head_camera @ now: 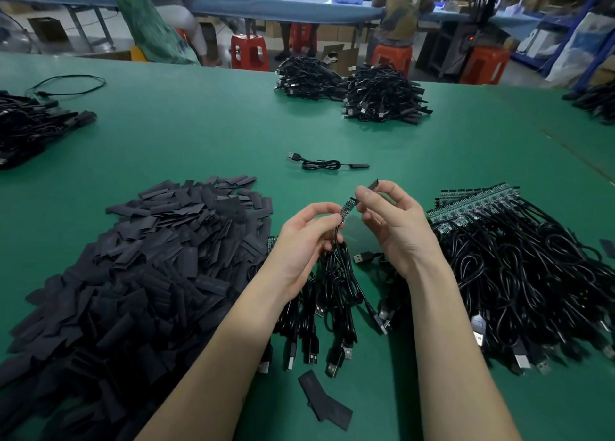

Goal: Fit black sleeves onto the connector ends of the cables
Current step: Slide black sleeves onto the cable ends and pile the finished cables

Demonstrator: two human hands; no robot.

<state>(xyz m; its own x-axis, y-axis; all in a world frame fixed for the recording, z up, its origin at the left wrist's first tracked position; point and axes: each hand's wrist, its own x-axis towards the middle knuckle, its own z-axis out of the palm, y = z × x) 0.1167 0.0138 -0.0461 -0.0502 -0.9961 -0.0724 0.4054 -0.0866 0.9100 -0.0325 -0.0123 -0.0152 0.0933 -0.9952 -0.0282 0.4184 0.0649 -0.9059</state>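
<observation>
My left hand pinches a black cable just below its small green circuit-board end, which points up and to the right. My right hand pinches a black sleeve at the tip of that board end. The sleeve's far end sticks out above my fingers. How far the board sits inside the sleeve is hidden by my thumb. The cable hangs down into a bundle of black USB cables between my forearms.
A big heap of flat black sleeves lies on the green table at left. Cables with bare board ends are piled at right. One sleeved cable lies ahead; cable piles sit farther back. Loose sleeves lie near me.
</observation>
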